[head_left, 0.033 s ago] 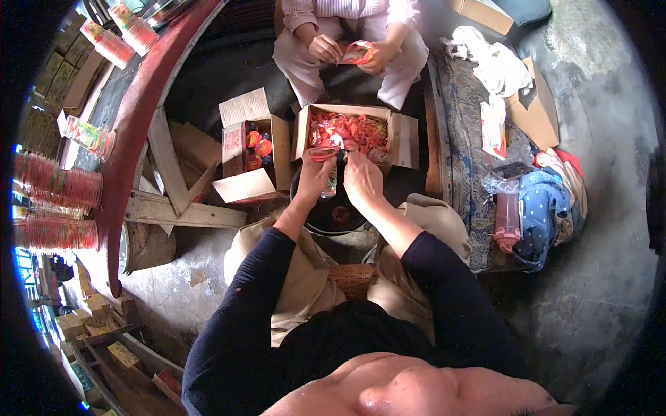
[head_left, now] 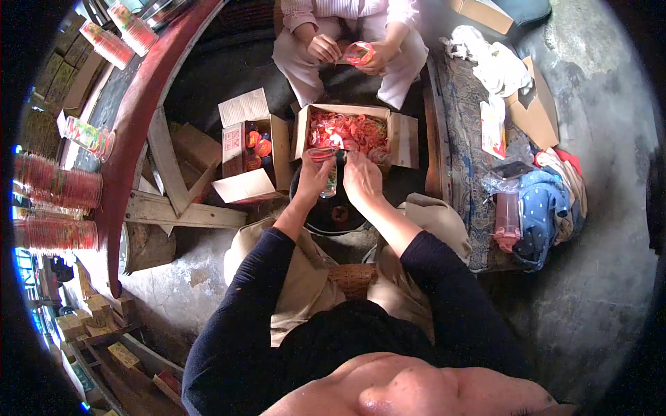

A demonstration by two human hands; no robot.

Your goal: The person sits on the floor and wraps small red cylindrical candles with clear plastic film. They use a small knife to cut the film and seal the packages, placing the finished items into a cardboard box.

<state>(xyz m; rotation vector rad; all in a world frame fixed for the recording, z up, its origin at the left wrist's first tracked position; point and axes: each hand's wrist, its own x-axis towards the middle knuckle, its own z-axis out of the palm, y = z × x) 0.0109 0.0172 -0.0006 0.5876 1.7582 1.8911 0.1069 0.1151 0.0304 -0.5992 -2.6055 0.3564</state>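
In front of my knees, my left hand (head_left: 316, 175) is closed around a clear plastic cup (head_left: 329, 186) with a red rim. The cup lies tilted, its red end toward the far box and its clear end toward me. Close beside it, my right hand (head_left: 363, 179) has its fingers bent and pressed together at the cup's right side. A small dark piece shows between the two hands; what my right fingers pinch is hidden. Just beyond both hands is an open cardboard box (head_left: 302, 133) full of red plastic strips or scraps (head_left: 347, 128).
A dark round basin (head_left: 316, 223) sits below my hands. Left stands a box of red-and-dark round items (head_left: 262, 147). Stacked printed cups (head_left: 59, 182) line a red-edged table (head_left: 128, 118). Opposite, a person's hands hold a red-rimmed cup (head_left: 359, 53). A patterned bench (head_left: 465, 173) holds cloths and a bottle (head_left: 507, 220).
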